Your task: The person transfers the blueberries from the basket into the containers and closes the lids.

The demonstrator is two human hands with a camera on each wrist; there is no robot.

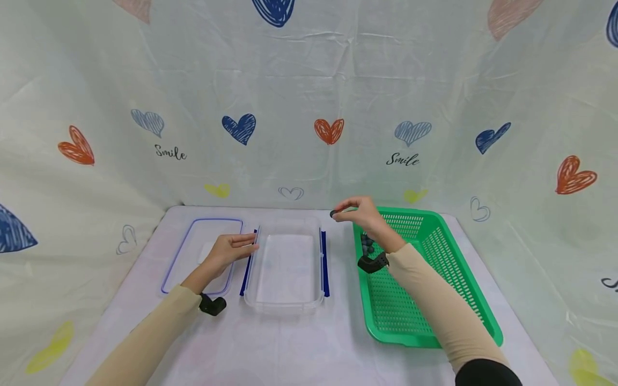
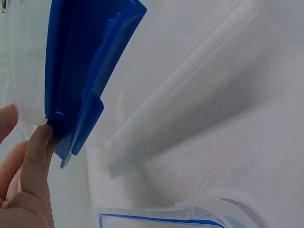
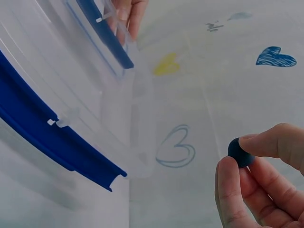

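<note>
My right hand (image 1: 359,212) pinches a small dark blue ball (image 3: 240,153) between thumb and fingertips, raised above the far left corner of the green basket. A clear plastic container (image 1: 289,308) with blue side latches stands lidless in the middle of the table. At its left rim is my left hand (image 1: 229,251), thumb and fingers on either side of the wall. In the left wrist view, one fingertip meets the end of the blue latch (image 2: 71,71). The other latch (image 1: 325,262) hangs down on the right side.
To the right, a green perforated basket (image 1: 386,339) has several dark round balls (image 1: 367,244) along its left side, partly behind my wrist. A clear lid with a blue seal (image 1: 185,254) lies at the left. Behind the table (image 1: 289,354) hangs a heart-printed curtain (image 1: 289,69).
</note>
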